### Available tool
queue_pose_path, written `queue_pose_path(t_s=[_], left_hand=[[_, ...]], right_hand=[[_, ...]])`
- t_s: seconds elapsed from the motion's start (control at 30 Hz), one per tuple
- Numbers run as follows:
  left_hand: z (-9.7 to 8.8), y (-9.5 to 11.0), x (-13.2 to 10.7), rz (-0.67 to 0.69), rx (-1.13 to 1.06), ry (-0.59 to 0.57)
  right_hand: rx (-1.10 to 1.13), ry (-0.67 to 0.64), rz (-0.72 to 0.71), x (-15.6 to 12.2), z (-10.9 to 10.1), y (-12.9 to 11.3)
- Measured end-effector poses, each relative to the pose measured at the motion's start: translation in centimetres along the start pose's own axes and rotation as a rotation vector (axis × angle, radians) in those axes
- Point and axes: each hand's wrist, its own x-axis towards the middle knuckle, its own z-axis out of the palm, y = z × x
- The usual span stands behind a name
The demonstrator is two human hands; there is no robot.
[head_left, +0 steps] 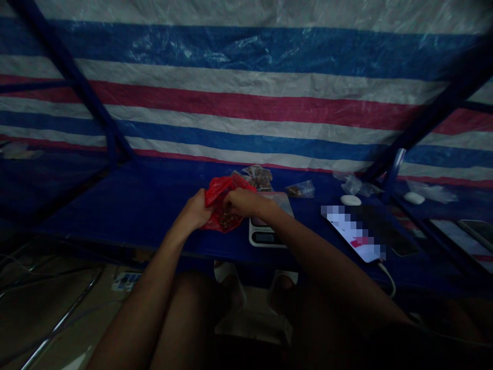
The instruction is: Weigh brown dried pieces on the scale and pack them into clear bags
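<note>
A red plastic bag (215, 191) lies with its mouth open on the blue shelf (150, 205). My left hand (195, 208) grips the bag's left edge, fingers partly hidden by the plastic. Inside the bag's mouth is my right hand (241, 202), its fingers curled down onto small brownish metallic-looking pieces (226, 221); what kind they are is too dark to tell. Just right of the bag, partly under my right forearm, sits a white digital scale (254, 237) with a small display. Clear bags of small brownish pieces (262, 177) rest behind the bag and scale.
Another small clear bag (302, 189) lies behind the scale on the right. Farther right are a white rounded case (351, 200), a lit phone (352, 239) with a cable, and a dark phone (402, 239). Blue metal posts (82, 97) and a striped tarp (246, 108) bound the shelf.
</note>
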Motion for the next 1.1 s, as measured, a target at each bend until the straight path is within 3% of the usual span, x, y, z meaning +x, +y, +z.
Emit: queue_pose_path(t_s=[0.3, 0.5, 0.6, 0.77, 0.9, 1.1], left_hand=[[-0.1, 0.0, 0.0, -0.002, -0.022, -0.003], [0.2, -0.3, 0.2, 0.021, -0.073, 0.02], [0.3, -0.4, 0.3, 0.027, -0.099, 0.025], [0.6, -0.4, 0.5, 0.029, -0.11, 0.025], [0.9, -0.5, 0.8, 0.052, -0.137, 0.012], [1.1, -0.4, 0.8, 0.082, -0.205, -0.01]], right_hand=[[0.098, 0.054, -0.005, -1.9, -1.9, 0.9], [0.136, 0.172, -0.036, -3.4, -3.6, 0.8], [0.173, 0.241, -0.06, -5.3, -5.1, 1.2], [0.294, 0.238, 0.009, -9.4, -7.2, 2.7], [0.304, 0.241, 0.107, -11.4, -7.4, 3.7], [0.38, 0.177, 0.166, -11.7, -6.2, 4.8]])
